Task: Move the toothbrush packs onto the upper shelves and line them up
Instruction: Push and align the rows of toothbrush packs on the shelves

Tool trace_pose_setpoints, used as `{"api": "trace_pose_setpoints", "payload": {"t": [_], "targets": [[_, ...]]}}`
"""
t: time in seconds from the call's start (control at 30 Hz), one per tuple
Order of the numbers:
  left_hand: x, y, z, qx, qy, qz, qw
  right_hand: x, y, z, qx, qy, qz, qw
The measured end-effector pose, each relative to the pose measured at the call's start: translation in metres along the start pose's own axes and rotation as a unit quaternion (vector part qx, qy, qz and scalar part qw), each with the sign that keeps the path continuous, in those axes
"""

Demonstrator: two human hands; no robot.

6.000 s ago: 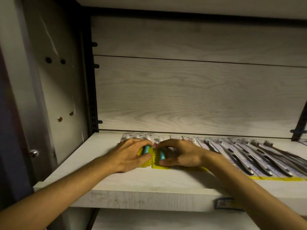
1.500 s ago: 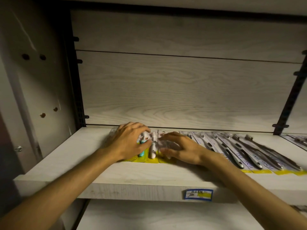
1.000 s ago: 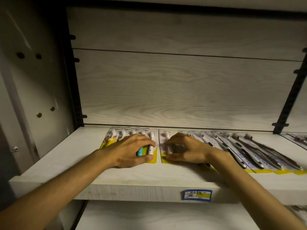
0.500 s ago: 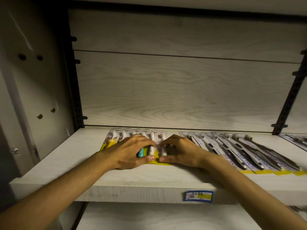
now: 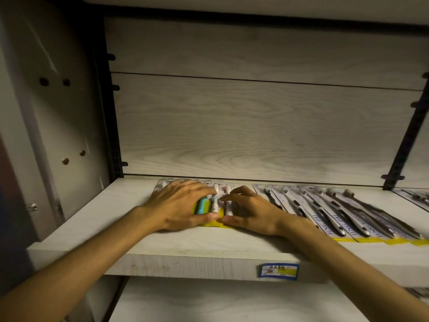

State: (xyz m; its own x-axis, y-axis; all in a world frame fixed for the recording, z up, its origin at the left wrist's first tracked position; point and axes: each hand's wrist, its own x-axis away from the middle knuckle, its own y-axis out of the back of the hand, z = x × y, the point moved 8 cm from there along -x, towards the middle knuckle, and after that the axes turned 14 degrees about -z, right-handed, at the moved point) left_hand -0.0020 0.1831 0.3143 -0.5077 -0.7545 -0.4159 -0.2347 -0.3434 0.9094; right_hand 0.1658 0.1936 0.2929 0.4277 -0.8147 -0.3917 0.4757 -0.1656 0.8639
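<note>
Resting on glossy blister toothbrush packs [image 5: 214,203], left hand [image 5: 178,210] and right hand [image 5: 253,213] lie with loosely spread fingers

just one view here, a wide-angle head cam looking forward and slightly down into a pale wood-grain shelf bay [image 5: 176,249]. it sits close, near enough that both forearms run in from the bottom corners and the shelf's front edge crosses the lower third. the grey wood back panel [image 5: 255,126] faces it square on, edges bowing from the lens. there's no second view to overlap with.
</note>
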Motion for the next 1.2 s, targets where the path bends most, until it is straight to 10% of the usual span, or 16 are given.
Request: {"api": "trace_pose_setpoints", "payload": {"t": [1.2], "targets": [[-0.006,-0.027,-0.024,0.013,-0.002,0.076,0.997,0.042,0.06,-0.034,0.04,-0.032,-0.02,0.998]]}}
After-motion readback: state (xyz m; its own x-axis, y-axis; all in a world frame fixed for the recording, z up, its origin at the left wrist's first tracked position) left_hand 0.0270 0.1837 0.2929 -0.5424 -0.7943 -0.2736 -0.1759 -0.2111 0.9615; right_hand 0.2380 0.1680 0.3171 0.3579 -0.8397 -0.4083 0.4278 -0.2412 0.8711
